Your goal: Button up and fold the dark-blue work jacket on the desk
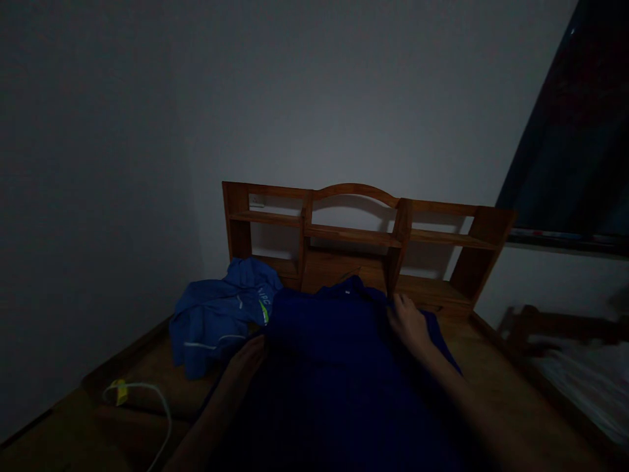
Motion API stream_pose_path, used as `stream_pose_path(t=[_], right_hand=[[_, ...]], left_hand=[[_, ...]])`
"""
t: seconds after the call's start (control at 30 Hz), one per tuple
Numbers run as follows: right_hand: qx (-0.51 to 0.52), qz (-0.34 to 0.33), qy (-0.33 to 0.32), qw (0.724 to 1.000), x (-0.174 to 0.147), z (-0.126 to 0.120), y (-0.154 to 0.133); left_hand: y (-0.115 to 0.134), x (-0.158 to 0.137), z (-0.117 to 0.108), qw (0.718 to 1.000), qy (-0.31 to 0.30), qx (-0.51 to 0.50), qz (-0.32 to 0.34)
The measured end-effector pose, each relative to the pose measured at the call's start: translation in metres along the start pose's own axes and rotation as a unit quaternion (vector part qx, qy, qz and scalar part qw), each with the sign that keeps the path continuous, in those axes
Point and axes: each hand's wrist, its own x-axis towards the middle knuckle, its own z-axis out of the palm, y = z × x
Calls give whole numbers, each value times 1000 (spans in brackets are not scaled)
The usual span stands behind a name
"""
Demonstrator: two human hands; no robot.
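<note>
A dark blue shirt [334, 347] lies spread in front of me, its collar toward the wooden headboard. At its left side, my left hand [248, 357] is closed on the edge of the cloth, the fingertips dim and partly hidden. My right hand [409, 322] rests higher up, near the right shoulder of the shirt, with its fingers bent down and closed on the fabric. Just left of the shirt sits a crumpled lighter blue garment [211, 318] with white piping, pale lettering and a green mark; neither hand holds it.
Behind the shirt stands a wooden headboard [354, 233] with open shelves, against a pale wall [344, 98]. A white cable [160, 393] with a yellow tag [120, 391] lies at lower left. A dark window [580, 131] is at right, above a dim wooden frame [560, 324]. Light is low.
</note>
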Motion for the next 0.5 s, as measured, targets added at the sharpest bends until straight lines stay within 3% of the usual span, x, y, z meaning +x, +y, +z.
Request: stream_pose_path(t=[0.03, 0.13, 0.27, 0.4, 0.5], right_hand=[[45, -22, -5, 999, 15, -4, -30], [173, -47, -67, 981, 61, 0, -125], [237, -27, -160, 958, 103, 45, -221], [272, -21, -227, 935, 129, 94, -268], [313, -27, -213, 925, 148, 111, -277]], left_hand=[[2, -1, -1, 998, 13, -68, 3], [12, 3, 4, 989, 27, -143, 18], [18, 9, 12, 990, 9, -138, -32], [17, 11, 11, 986, 0, -157, -49], [18, 7, 7, 989, 25, -146, -23]])
